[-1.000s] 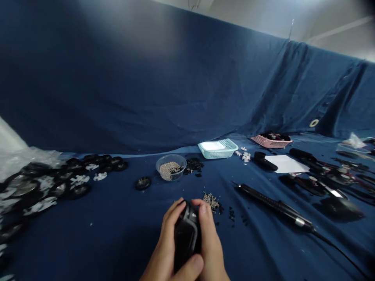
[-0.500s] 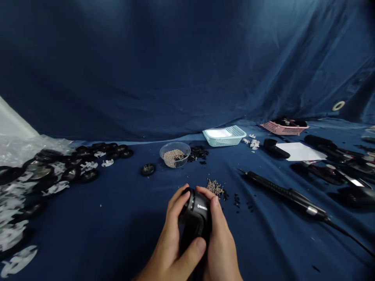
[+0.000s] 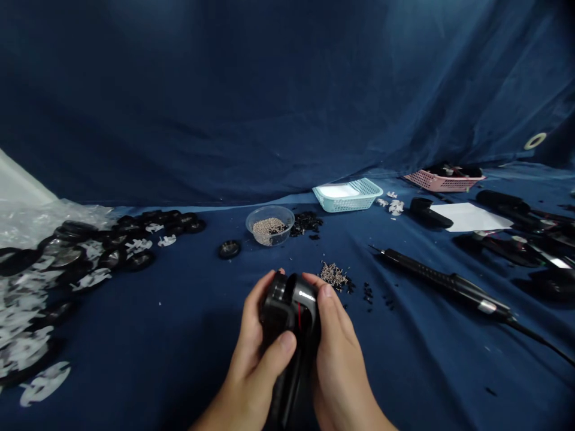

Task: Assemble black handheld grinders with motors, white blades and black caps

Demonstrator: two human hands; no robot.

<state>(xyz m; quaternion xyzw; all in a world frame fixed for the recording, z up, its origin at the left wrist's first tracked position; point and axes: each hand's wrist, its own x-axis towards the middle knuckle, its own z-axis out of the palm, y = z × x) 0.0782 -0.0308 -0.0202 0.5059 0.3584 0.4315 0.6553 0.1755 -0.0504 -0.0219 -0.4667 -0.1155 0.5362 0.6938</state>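
Low in the middle, both hands hold a black plastic housing that has come apart lengthwise into two halves. My left hand (image 3: 256, 347) is closed around the left half (image 3: 275, 308), its thumb lying along the near side. The right half (image 3: 308, 302), with small white lettering near its top, is gripped by my right hand (image 3: 336, 335). A thin red strip, perhaps a wire, shows in the gap between them. Just beyond my right fingers lies a pile of small screws (image 3: 333, 275). The lower ends of both halves run down out of clear sight.
A clear bowl of screws (image 3: 269, 226) stands ahead, beside small black parts (image 3: 306, 222) and a round black cap (image 3: 229, 248). Black rings and white pieces (image 3: 94, 278) crowd the left. A corded electric screwdriver (image 3: 440, 281), turquoise basket (image 3: 350, 203) and pink basket (image 3: 444, 181) are rightward.
The housing's two halves have moved apart, and a red strip now shows between them. My left hand has shifted left with its half. The view has turned slightly.
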